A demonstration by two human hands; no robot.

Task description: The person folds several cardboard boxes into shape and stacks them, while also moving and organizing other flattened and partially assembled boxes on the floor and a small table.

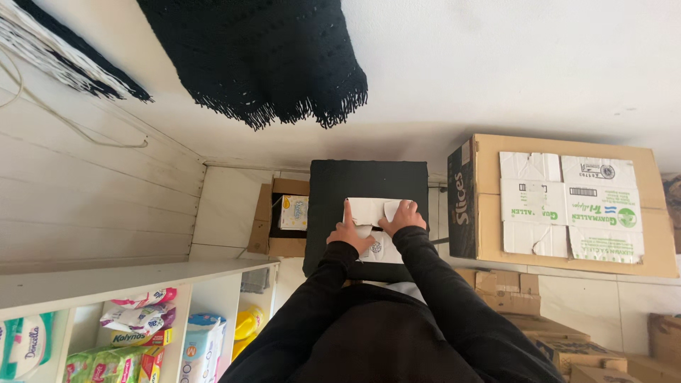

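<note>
At the far left I see a white shelving unit [142, 284] stocked with colourful soft packets, and past it an open brown cardboard box [278, 216] on the floor with a small white and yellow carton inside. Next comes the black square-topped stand [333, 177], and on it lies the flat white cardboard piece [372, 227], reaching from about the middle of the top toward its near edge. My left hand [350, 234] rests on the left part of that white piece, index finger [347, 211] stretched straight along its left edge toward the far left corner, the other fingers bent; whether it grips anything I cannot tell. My right hand [403, 216] lies flat just beside it, fingers spread and pressing down on the piece's right part, near a folded corner, clasping nothing. To the right of the stand stands a large brown corrugated carton [489, 206] with flattened white printed cartons lying on its top.
</note>
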